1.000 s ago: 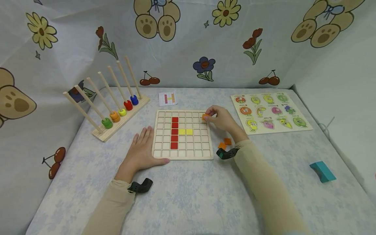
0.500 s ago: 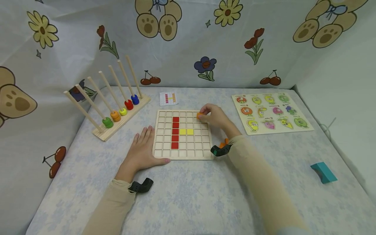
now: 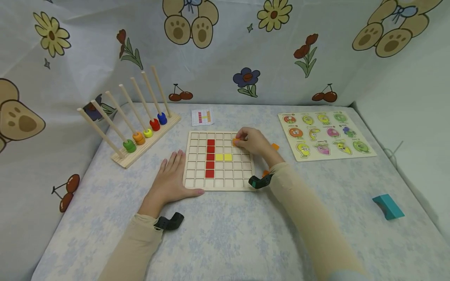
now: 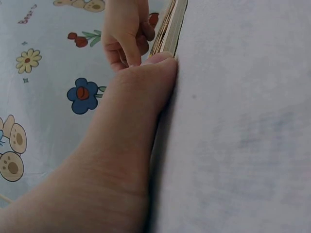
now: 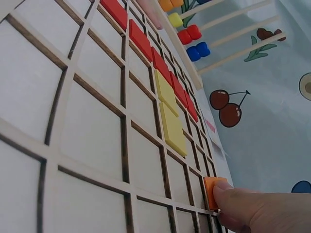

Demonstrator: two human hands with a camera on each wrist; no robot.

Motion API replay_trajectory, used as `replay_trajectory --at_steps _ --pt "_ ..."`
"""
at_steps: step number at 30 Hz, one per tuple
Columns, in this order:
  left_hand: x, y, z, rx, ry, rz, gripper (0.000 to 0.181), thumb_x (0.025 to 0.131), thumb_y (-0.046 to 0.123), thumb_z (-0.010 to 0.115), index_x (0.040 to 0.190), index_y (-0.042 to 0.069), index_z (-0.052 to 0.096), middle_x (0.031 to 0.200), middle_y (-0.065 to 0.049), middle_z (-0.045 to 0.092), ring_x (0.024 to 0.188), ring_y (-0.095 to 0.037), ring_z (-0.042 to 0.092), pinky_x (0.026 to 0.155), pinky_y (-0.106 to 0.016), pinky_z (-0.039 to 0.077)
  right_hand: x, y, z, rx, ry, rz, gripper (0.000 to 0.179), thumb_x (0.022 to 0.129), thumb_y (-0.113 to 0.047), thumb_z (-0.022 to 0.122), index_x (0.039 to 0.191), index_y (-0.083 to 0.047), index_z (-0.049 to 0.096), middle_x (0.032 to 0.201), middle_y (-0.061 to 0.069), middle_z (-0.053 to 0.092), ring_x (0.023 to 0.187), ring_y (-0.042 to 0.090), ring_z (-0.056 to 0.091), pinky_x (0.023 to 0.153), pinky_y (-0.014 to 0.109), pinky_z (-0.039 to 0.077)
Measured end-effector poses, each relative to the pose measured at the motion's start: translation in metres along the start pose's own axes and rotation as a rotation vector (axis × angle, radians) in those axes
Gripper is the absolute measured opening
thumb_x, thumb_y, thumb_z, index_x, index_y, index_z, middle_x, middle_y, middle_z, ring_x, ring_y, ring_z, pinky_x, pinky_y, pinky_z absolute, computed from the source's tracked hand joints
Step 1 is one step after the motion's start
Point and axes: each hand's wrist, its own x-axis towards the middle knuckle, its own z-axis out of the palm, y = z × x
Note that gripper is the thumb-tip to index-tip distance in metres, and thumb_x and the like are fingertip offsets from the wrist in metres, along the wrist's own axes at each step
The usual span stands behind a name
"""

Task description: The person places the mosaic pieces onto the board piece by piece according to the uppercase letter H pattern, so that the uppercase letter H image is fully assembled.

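Observation:
My right hand (image 3: 256, 141) pinches an orange square tile (image 5: 210, 192) between thumb and fingers, right at a cell near the far right corner of the wooden grid board (image 3: 197, 182). A column of several red tiles (image 3: 210, 157) fills cells left of the board's middle, with two yellow tiles (image 3: 224, 157) in a row beside it. My left hand (image 3: 171, 177) lies flat with fingers straight, its fingertips at the board's left edge and its thumb (image 4: 141, 87) along the near edge. Loose orange tiles (image 3: 275, 146) lie right of the board, partly hidden by my right arm.
A rack of wooden pegs (image 3: 161, 128) with coloured beads stands back left. Behind the board lies a small pattern card (image 3: 202, 117). A fruit picture board (image 3: 327, 134) lies back right, and a teal arched block (image 3: 388, 207) sits near the right edge.
My right hand has moved left and slightly nearer with the orange tile, from the board's right edge to a cell further in. The left hand stays in place.

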Motion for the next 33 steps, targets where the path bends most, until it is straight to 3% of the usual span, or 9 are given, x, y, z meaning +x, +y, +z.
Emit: replay_trajectory --at_steps 9,15,20,23,28,33 --pt "0.001 0.002 -0.001 0.006 0.000 0.004 0.149 0.057 0.096 0.057 0.159 0.005 0.000 0.168 -0.013 -0.001 0.156 -0.031 -0.002 0.124 -0.056 0.002 -0.002 -0.001 0.000 -0.083 -0.013 0.002 0.015 0.095 -0.031 0.068 0.101 -0.017 0.072 0.109 0.005 0.066 0.099 0.023 0.059 0.088 0.039 0.050" --pt "0.002 0.003 0.000 0.012 -0.003 0.003 0.149 0.057 0.096 0.057 0.159 0.004 0.000 0.168 -0.013 0.000 0.156 -0.032 -0.002 0.124 -0.056 0.003 -0.009 -0.003 -0.004 -0.115 -0.040 -0.003 0.022 0.097 -0.029 0.066 0.114 -0.016 0.072 0.116 0.005 0.066 0.105 0.023 0.059 0.093 0.041 0.050" --pt "0.002 0.003 0.000 0.008 -0.002 0.005 0.149 0.057 0.095 0.058 0.159 0.004 0.000 0.168 -0.013 0.000 0.156 -0.032 -0.001 0.124 -0.057 0.003 -0.021 0.002 -0.012 -0.100 0.008 -0.015 0.030 0.098 -0.030 0.063 0.124 -0.016 0.067 0.112 0.005 0.065 0.104 0.024 0.057 0.092 0.042 0.048" --pt "0.002 0.004 0.001 0.008 -0.003 0.003 0.148 0.058 0.095 0.058 0.159 0.005 -0.001 0.168 -0.013 -0.001 0.156 -0.031 -0.002 0.124 -0.056 0.002 -0.028 0.009 -0.019 -0.075 0.042 -0.016 0.030 0.099 -0.029 0.063 0.125 -0.015 0.066 0.112 0.005 0.066 0.097 0.025 0.056 0.088 0.041 0.047" --pt "0.001 0.004 0.000 -0.001 -0.003 -0.002 0.148 0.058 0.094 0.059 0.159 0.005 -0.001 0.168 -0.013 -0.001 0.156 -0.032 -0.002 0.125 -0.056 0.002 -0.040 0.027 -0.035 -0.048 0.074 0.010 0.030 0.098 -0.028 0.063 0.125 -0.015 0.066 0.116 0.006 0.066 0.073 0.024 0.053 0.067 0.034 0.047" --pt "-0.001 0.002 0.001 -0.006 0.006 -0.009 0.149 0.057 0.096 0.058 0.160 0.005 -0.001 0.168 -0.013 -0.001 0.156 -0.032 -0.002 0.125 -0.055 0.002 -0.051 0.048 -0.049 -0.043 0.100 0.042 0.031 0.099 -0.028 0.062 0.127 -0.014 0.065 0.118 0.007 0.065 0.073 0.025 0.051 0.063 0.032 0.045"
